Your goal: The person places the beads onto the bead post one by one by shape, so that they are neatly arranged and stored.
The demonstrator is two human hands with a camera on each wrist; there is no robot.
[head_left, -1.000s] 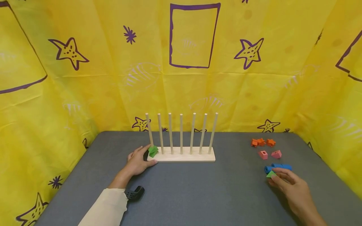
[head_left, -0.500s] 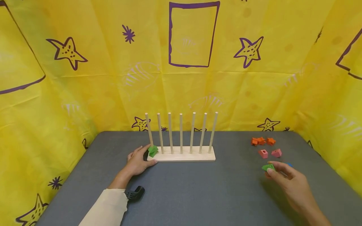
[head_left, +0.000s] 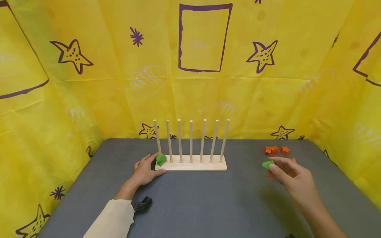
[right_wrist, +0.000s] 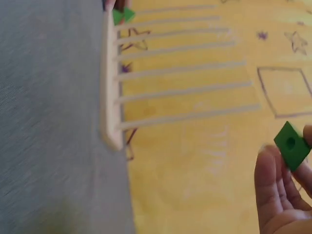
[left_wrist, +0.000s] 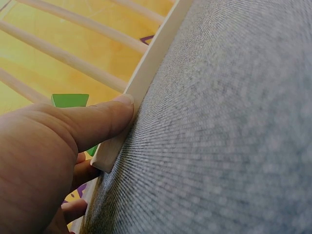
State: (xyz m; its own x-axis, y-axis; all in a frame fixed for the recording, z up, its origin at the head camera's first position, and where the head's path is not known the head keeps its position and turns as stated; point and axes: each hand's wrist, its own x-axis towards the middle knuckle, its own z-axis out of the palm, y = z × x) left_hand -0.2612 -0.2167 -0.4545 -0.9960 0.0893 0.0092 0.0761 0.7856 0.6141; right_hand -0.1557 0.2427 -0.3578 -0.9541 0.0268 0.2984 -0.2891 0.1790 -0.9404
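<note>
A wooden peg stand [head_left: 193, 167] with a row of upright pegs stands on the table. My left hand [head_left: 146, 170] grips its left end, thumb [left_wrist: 109, 117] on the front edge and other fingers behind. A green block [head_left: 161, 160] sits at the foot of the leftmost peg, close to the left fingers. Out to the right, my right hand [head_left: 296, 181] pinches a green diamond-shaped block [right_wrist: 291, 146] between thumb and fingers above the table. A round hole in its face shows in the right wrist view.
Several orange star-shaped blocks [head_left: 275, 150] lie at the back right of the grey table [head_left: 202, 205]. Part of a pink block [head_left: 294, 160] shows behind my right hand; the blue pieces are hidden there. A yellow patterned cloth [head_left: 190, 92] encloses the back and sides.
My right hand has lifted the green block from beside the blue pieces and carried it left and toward the back, covering the pink blocks. The left hand stays on the stand.
</note>
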